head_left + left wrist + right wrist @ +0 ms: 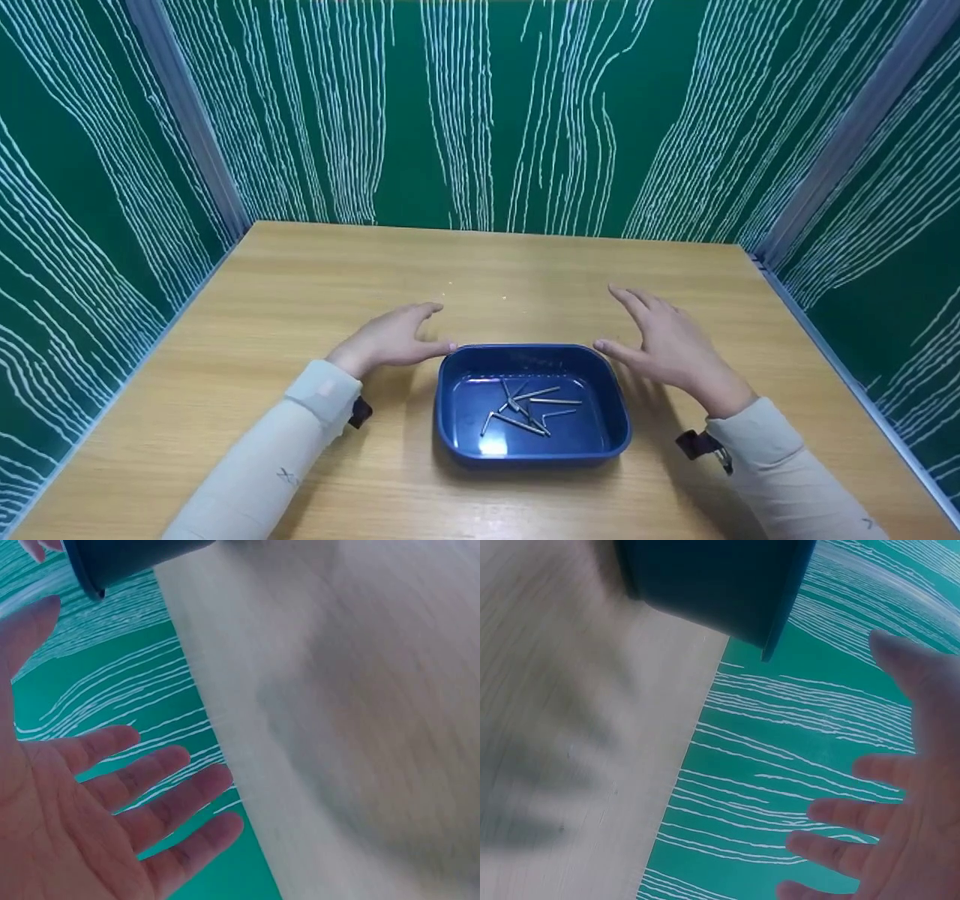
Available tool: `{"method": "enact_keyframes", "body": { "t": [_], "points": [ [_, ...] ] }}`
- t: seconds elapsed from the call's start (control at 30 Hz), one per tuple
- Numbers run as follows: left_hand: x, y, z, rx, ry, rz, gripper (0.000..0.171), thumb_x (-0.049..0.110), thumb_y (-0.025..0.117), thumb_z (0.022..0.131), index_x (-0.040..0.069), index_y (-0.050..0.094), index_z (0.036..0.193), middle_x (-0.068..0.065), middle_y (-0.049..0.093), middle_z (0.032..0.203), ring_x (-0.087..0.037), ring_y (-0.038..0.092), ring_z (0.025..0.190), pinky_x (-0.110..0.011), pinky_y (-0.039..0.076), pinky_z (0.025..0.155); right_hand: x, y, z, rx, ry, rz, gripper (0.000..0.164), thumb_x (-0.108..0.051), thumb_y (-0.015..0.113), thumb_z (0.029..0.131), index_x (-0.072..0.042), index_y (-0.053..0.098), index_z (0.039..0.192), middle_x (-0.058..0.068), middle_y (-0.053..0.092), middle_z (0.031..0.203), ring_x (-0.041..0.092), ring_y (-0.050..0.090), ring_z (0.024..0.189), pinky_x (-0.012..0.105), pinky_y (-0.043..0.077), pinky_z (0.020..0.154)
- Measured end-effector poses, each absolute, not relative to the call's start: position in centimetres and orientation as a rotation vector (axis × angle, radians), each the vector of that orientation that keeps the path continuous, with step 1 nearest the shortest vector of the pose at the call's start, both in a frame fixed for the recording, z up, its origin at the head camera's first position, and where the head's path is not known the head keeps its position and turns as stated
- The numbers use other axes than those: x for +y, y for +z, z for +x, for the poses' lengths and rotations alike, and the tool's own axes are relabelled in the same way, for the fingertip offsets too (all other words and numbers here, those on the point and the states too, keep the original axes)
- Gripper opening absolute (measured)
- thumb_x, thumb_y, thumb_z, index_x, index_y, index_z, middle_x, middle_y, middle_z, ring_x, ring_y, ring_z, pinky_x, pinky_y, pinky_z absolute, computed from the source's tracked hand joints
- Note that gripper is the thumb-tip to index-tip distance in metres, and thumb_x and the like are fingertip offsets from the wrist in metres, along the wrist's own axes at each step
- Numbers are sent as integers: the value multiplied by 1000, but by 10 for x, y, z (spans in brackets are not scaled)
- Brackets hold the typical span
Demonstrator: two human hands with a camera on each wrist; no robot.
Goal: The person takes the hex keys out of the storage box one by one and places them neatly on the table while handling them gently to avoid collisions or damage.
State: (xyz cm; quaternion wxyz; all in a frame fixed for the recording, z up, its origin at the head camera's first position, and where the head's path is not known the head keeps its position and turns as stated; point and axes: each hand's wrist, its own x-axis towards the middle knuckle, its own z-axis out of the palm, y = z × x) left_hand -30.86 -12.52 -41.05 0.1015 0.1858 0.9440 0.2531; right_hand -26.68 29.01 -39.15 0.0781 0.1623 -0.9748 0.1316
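Observation:
A dark blue rectangular tray (534, 455) sits on the wooden table in the head view. Several metal hex keys (517, 424) lie in a loose pile on its floor. My left hand (394, 337) hovers by the tray's far left corner, fingers spread and holding nothing. On the other side, my right hand (671, 345) is held near the far right corner, its fingers apart and its grasp empty. Both wrist views show a gap between the palm and the tray's outer wall (705, 585). The hex keys are hidden in those wrist views.
The wooden table (337, 262) reaches back to green panels (405, 112) with white wavy lines. Grey posts (191, 105) stand at the back corners. A few tiny bright specks (504, 298) lie beyond the tray.

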Motion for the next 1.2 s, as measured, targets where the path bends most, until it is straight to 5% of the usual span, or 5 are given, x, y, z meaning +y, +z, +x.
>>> {"method": "enact_keyframes", "body": {
  "t": [0.27,0.43,0.6,1.03,1.2],
  "points": [
    [-119,-419,-306,2651,870,521,92,63,74,94,16,43,166,-16,56,160,-38,57,146,-63,46,121,285,-391,-264,-2870,424,573,89,-58,76,96,-8,45,163,28,54,158,55,53,144,75,43,116],
    [-113,-423,-307,2542,939,526,83,52,78,96,16,46,163,-18,59,155,-31,76,107,-56,56,108,279,-390,-262,-2875,469,598,87,-52,81,94,-8,48,161,26,55,158,52,53,145,72,44,117],
    [-108,-424,-309,2451,1003,580,78,38,80,97,10,46,162,-21,61,150,-28,79,80,-48,64,94,273,-388,-260,-2920,521,578,82,-43,85,93,-10,51,160,25,56,158,50,56,143,71,47,114],
    [-102,-432,-309,2419,1023,612,55,19,76,98,12,61,150,-14,66,138,-24,72,96,-37,66,81,261,-391,-256,-2899,563,688,73,-34,90,89,-9,60,151,16,71,134,37,70,118,58,63,96],
    [-101,-436,-310,2418,1048,663,48,14,71,97,15,65,145,-10,69,136,-27,68,108,-41,64,91,259,-393,-254,-2859,557,749,70,-31,91,89,-9,62,149,15,72,128,35,70,114,57,63,94]
  ]
}}
